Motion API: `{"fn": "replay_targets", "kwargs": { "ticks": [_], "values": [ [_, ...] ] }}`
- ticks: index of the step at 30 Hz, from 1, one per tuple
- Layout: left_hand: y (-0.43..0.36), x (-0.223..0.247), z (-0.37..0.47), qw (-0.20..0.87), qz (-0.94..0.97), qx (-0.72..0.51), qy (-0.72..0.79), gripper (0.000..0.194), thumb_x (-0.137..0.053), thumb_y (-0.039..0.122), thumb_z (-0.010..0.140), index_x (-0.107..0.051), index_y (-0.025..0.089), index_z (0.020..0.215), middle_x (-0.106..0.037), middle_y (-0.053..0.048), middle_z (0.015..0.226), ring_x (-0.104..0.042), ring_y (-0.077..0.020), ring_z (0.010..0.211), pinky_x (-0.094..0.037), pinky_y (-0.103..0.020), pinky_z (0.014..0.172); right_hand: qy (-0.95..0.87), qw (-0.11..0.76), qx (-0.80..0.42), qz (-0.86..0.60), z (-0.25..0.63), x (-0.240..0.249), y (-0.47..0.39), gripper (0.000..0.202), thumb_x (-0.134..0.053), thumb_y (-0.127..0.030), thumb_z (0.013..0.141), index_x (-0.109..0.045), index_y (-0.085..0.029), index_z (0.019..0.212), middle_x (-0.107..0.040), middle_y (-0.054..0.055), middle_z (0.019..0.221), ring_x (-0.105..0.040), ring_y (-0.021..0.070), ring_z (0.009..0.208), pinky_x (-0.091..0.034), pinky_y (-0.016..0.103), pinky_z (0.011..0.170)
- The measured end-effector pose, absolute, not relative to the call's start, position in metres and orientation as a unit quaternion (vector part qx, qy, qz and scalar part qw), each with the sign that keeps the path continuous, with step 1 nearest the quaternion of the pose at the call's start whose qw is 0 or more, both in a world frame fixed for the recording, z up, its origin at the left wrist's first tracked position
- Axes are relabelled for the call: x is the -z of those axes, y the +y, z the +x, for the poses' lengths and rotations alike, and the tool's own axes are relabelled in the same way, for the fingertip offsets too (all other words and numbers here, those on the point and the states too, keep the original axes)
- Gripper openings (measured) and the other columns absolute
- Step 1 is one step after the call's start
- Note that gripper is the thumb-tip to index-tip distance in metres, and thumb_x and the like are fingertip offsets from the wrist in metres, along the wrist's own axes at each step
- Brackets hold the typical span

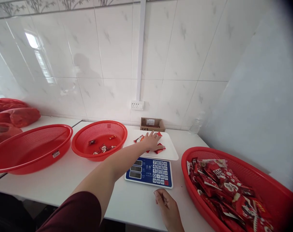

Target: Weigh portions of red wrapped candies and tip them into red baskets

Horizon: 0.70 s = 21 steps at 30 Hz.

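Head view: left hand (151, 141) spreads wide over packets (160, 149) on the pan (170, 150) of the scale (148, 181), which likely keeps them off the keypad (158, 171). Right hand (169, 207) curls, contents indeterminable.

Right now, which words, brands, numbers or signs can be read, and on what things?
"志准": blue-and-white plastic scale.
"789", "456", "123", "0": the scale's white keys.
"SG", partly hidden: brown cardboard box.
Too small or blurred: grey displays, other keys, panel print, white box label, white sticker on a red plastic basket, print on red shiny packets.
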<state>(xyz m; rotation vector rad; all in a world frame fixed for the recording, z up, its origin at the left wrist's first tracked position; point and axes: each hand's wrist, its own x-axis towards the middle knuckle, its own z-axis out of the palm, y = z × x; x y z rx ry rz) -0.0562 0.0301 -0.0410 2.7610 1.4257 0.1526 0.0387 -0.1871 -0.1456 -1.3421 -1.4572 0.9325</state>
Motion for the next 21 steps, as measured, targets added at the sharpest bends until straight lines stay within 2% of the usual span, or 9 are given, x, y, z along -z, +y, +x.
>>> {"fn": "replay_targets", "kwargs": {
  "ticks": [3, 7, 12, 15, 18, 21],
  "values": [
    [0.039, 0.039, -0.054, 0.018, 0.89, -0.052, 0.453, 0.073, -0.04, 0.068, 0.075, -0.036, 0.019, 0.129, -0.041, -0.014, 0.132, -0.024, -0.0343, 0.125, -0.013, -0.053, 0.1, -0.584, 0.469, -0.372, -0.549, 0.038, 0.145, -0.187, 0.035, -0.046, -0.049, 0.078, -0.054, -0.019, 0.063, -0.047, -0.002, 0.055, -0.046, 0.0131, 0.054, -0.039, 0.021, 0.051],
    [0.037, 0.031, -0.059, 0.015, 0.898, -0.079, 0.432, 0.072, -0.044, 0.065, 0.075, -0.038, 0.018, 0.128, -0.049, -0.014, 0.123, -0.036, -0.0302, 0.118, -0.014, -0.048, 0.101, -0.591, 0.457, -0.377, -0.547, 0.039, 0.146, -0.187, 0.036, -0.045, -0.05, 0.078, -0.054, -0.019, 0.065, -0.047, -0.002, 0.056, -0.047, 0.0129, 0.055, -0.039, 0.021, 0.052],
    [0.023, 0.019, -0.084, 0.021, 0.899, -0.114, 0.422, 0.057, -0.037, 0.06, 0.083, -0.046, 0.02, 0.122, -0.052, -0.008, 0.122, -0.041, -0.0245, 0.115, -0.024, -0.036, 0.098, -0.589, 0.459, -0.377, -0.548, 0.04, 0.147, -0.187, 0.035, -0.047, -0.05, 0.078, -0.054, -0.019, 0.064, -0.048, -0.002, 0.055, -0.047, 0.0127, 0.054, -0.04, 0.02, 0.051],
    [0.013, 0.015, -0.116, 0.017, 0.885, -0.133, 0.445, 0.049, -0.037, 0.052, 0.087, -0.045, 0.02, 0.123, -0.049, -0.006, 0.125, -0.039, -0.021, 0.118, -0.026, -0.03, 0.098, -0.583, 0.463, -0.381, -0.549, 0.04, 0.147, -0.187, 0.034, -0.047, -0.049, 0.077, -0.054, -0.019, 0.063, -0.048, -0.002, 0.054, -0.046, 0.0125, 0.053, -0.04, 0.02, 0.05],
    [0.0, 0.013, -0.16, 0.011, 0.855, -0.146, 0.498, 0.046, -0.034, 0.047, 0.09, -0.042, 0.018, 0.126, -0.045, -0.007, 0.129, -0.032, -0.0213, 0.122, -0.024, -0.032, 0.1, -0.582, 0.459, -0.384, -0.55, 0.04, 0.148, -0.187, 0.035, -0.047, -0.051, 0.077, -0.055, -0.019, 0.064, -0.047, -0.002, 0.055, -0.046, 0.0127, 0.054, -0.039, 0.02, 0.05],
    [-0.018, 0.013, -0.207, 0.015, 0.816, -0.141, 0.561, 0.048, -0.033, 0.048, 0.09, -0.04, 0.018, 0.127, -0.044, -0.008, 0.13, -0.033, -0.0235, 0.122, -0.027, -0.035, 0.098, -0.585, 0.455, -0.385, -0.55, 0.041, 0.149, -0.187, 0.035, -0.047, -0.052, 0.076, -0.054, -0.02, 0.065, -0.047, -0.002, 0.056, -0.046, 0.0132, 0.054, -0.04, 0.021, 0.051]
  ]
}}
